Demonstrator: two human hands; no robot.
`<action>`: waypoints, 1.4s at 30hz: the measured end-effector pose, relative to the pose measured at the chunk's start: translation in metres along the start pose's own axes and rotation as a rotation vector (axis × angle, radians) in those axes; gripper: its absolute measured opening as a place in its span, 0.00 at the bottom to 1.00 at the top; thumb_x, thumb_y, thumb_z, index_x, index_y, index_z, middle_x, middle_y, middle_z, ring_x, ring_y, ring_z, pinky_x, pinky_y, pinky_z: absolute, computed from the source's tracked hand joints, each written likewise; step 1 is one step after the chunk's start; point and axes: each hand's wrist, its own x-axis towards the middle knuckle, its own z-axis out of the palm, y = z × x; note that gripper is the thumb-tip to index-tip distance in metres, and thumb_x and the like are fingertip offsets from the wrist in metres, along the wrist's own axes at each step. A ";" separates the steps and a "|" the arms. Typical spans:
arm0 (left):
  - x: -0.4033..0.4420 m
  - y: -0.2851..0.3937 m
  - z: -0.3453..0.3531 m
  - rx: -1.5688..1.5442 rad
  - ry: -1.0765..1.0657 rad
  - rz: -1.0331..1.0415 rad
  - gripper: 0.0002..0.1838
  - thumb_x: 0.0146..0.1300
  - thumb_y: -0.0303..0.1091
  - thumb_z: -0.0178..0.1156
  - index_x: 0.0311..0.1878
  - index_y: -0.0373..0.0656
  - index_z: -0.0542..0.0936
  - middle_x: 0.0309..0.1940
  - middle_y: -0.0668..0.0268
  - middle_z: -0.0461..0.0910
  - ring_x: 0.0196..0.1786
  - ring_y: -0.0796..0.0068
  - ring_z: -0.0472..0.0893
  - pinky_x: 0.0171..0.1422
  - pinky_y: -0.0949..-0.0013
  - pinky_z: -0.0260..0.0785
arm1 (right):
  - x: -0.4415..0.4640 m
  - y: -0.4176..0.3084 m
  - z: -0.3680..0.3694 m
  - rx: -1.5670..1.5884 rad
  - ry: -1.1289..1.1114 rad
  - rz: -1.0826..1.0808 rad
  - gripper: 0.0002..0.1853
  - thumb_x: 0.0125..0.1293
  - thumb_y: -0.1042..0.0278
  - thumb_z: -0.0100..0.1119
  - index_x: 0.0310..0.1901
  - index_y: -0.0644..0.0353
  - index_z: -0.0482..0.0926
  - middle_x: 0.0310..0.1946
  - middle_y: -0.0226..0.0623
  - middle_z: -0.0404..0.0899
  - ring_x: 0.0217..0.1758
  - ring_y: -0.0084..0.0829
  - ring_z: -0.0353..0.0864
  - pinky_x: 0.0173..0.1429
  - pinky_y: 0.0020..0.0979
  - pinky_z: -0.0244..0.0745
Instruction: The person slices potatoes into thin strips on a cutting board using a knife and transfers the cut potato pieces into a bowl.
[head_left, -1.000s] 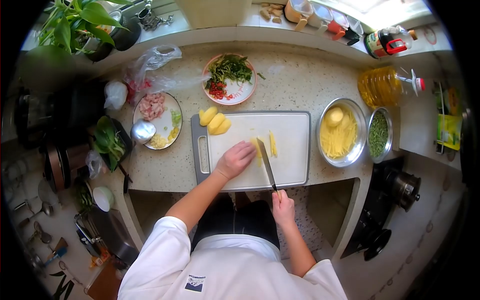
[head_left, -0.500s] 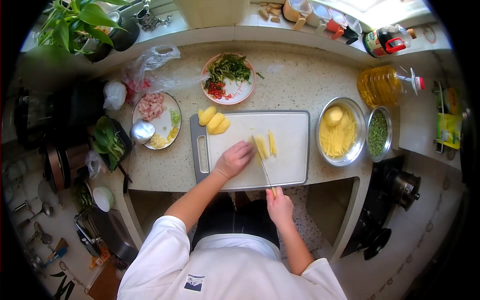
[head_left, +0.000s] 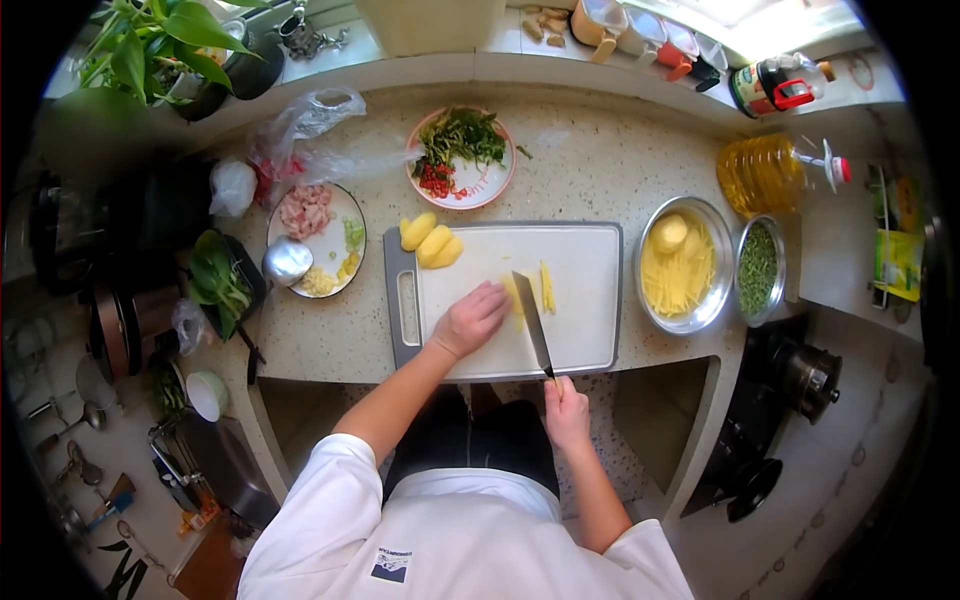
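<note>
My right hand (head_left: pixel 568 410) wraps around the handle of a kitchen knife (head_left: pixel 536 330) at the near edge of a cutting board (head_left: pixel 585 335), the long, flat metal blade running away from my grip and slightly leftward. A pale yellow piece (head_left: pixel 511 288) lies left of the blade's far end, partly under my left hand (head_left: pixel 472 318), the nearer of the two; those fingers lie together over it, and whether they pinch or merely press I cannot tell. Just right of the blade, slim yellow strips (head_left: pixel 547 288) lie nearly parallel to it. Beyond my left hand, smooth, rounded yellow chunks (head_left: pixel 433 243) rest on the gray-rimmed white board; well right of my knife grip, a shiny metal bowl (head_left: pixel 690 327) holds thin yellow shreds (head_left: pixel 676 285).
</note>
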 end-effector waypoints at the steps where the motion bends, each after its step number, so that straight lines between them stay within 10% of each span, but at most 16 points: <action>1: 0.000 -0.001 0.001 -0.001 0.002 -0.005 0.17 0.56 0.20 0.69 0.51 0.35 0.87 0.51 0.58 0.86 0.59 0.58 0.86 0.68 0.55 0.82 | 0.001 -0.002 -0.001 -0.004 0.000 -0.010 0.19 0.81 0.51 0.55 0.41 0.62 0.77 0.27 0.58 0.80 0.35 0.65 0.82 0.37 0.57 0.74; 36: 0.002 0.001 0.001 0.012 0.002 -0.013 0.16 0.55 0.20 0.70 0.49 0.36 0.87 0.47 0.60 0.86 0.57 0.61 0.87 0.67 0.57 0.83 | 0.018 -0.015 0.003 -0.188 -0.033 0.073 0.22 0.80 0.47 0.55 0.42 0.61 0.79 0.30 0.59 0.84 0.38 0.66 0.85 0.41 0.59 0.79; 42: 0.001 0.001 -0.002 -0.014 0.003 -0.020 0.16 0.54 0.19 0.70 0.49 0.35 0.86 0.47 0.58 0.85 0.57 0.58 0.86 0.67 0.55 0.83 | 0.022 0.015 0.018 0.231 -0.018 0.084 0.20 0.81 0.52 0.55 0.38 0.63 0.76 0.26 0.57 0.79 0.35 0.65 0.82 0.36 0.56 0.73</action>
